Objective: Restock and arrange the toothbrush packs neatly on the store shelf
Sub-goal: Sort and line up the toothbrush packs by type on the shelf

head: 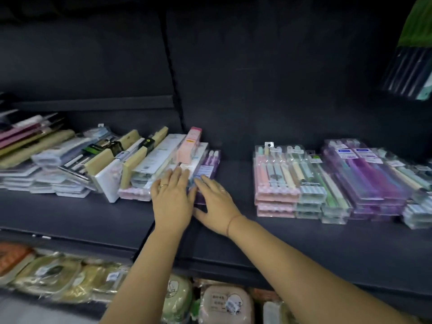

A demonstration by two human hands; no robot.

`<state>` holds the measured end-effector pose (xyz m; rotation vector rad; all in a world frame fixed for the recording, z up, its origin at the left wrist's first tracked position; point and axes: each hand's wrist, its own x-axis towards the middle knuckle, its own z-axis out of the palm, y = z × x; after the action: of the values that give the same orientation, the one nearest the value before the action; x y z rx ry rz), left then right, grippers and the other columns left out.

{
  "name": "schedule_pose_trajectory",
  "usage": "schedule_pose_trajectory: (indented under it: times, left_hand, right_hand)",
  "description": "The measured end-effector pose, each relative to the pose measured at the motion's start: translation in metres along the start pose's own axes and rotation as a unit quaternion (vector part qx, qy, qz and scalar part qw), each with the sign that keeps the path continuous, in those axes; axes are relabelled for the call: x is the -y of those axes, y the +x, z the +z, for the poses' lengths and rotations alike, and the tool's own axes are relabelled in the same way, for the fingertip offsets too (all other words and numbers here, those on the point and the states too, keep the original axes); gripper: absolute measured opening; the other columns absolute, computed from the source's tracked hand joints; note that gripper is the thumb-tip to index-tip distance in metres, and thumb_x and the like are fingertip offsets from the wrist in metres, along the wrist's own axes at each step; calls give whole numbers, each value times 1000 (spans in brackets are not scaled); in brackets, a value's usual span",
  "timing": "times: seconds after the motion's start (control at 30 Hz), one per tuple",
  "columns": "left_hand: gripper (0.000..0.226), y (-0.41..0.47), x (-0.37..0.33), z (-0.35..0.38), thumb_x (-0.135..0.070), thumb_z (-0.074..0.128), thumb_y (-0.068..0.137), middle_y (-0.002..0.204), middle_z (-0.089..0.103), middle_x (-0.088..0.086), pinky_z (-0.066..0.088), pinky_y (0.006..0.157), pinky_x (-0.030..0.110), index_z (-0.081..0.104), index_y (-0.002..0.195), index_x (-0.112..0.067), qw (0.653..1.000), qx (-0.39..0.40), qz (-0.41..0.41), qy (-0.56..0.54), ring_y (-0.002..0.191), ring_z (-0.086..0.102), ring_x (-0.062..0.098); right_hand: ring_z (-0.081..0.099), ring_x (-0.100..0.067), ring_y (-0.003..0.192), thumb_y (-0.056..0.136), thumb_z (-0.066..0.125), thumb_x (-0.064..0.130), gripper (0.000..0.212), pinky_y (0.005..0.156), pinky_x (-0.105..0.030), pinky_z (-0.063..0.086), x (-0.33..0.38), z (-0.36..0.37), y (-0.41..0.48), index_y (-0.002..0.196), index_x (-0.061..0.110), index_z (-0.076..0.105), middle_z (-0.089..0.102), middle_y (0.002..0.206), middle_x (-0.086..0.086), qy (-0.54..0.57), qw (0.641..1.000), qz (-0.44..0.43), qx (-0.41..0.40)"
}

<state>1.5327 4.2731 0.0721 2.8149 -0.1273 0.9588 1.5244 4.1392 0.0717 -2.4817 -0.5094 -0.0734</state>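
your forearms cross the shelf (pixel 304 232) edge. left hand (pixel 171 202) flat, fingers straight, on the leaning toothbrush packs (pixel 163 157); right hand (pixel 217 204) spread, fingertips against the purple pack (pixel 210 168). neither grips. best bet: press both sides together, square the slumped row, keep the pink box (pixel 190 146) from sliding. tidy stacks (pixel 301 183) sit well apart, to your right.

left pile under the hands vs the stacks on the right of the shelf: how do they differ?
Pose: the left pile leans and overlaps at angles; the right stacks lie flat, side by side.
Mix: the left pile holds several kinds of pack; the right stacks are grouped by colour.
Contact: the left hand and right hand rest on the left pile; nothing touches the right stacks.
Both sit on the same dark shelf.
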Motion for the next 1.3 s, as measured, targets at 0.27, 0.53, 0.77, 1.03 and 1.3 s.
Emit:
schedule_pose_trajectory:
  times: [0.27, 0.53, 0.77, 1.03, 1.3]
  left_hand:
    - [27, -9, -19, -1, -16, 74, 84, 112, 71, 13, 29, 105, 45, 71, 108, -4, 998, -45, 17, -43, 106, 67, 29]
    - [36, -11, -39, -2, -15, 88, 65, 96, 60, 11, 46, 63, 41, 59, 86, -9, 993, 13, -6, -120, 76, 61, 30]
    - [23, -10, -45, -16, -23, 71, 84, 95, 65, 6, 46, 74, 35, 63, 102, -9, 968, 2, -112, -225, 89, 57, 25]
    - [20, -13, -36, -52, -22, 38, 102, 87, 68, 12, 53, 61, 33, 56, 99, -17, 743, 60, -424, -515, 61, 67, 25]
    - [42, -21, -35, -46, -46, 65, 90, 92, 62, 2, 52, 68, 32, 51, 110, -12, 790, 217, -380, -430, 72, 64, 20]
  right_hand:
    - [33, -20, 137, 95, 59, 30, 57, 113, -28, 27, -6, -3, -45, 146, 20, 37, 30, 153, 3, 35, 998, 26, -54]
    - [29, -24, 140, 94, 58, 34, 66, 115, -30, 23, -8, -9, -54, 152, 27, 27, 18, 159, -1, 30, 995, 70, -67]
    - [29, -25, 140, 94, 58, 39, 57, 114, -29, 22, -10, -9, -52, 145, 22, 39, 18, 159, -2, 12, 994, 91, -55]
    - [30, -30, 137, 97, 56, 37, 55, 116, -34, 23, -4, -6, -48, 148, 26, 38, 17, 158, -5, 3, 991, 115, -64]
    - [37, -27, 137, 96, 57, 20, 46, 114, -34, 31, -7, -3, -54, 142, 20, 50, 23, 158, -3, 37, 992, 91, -73]
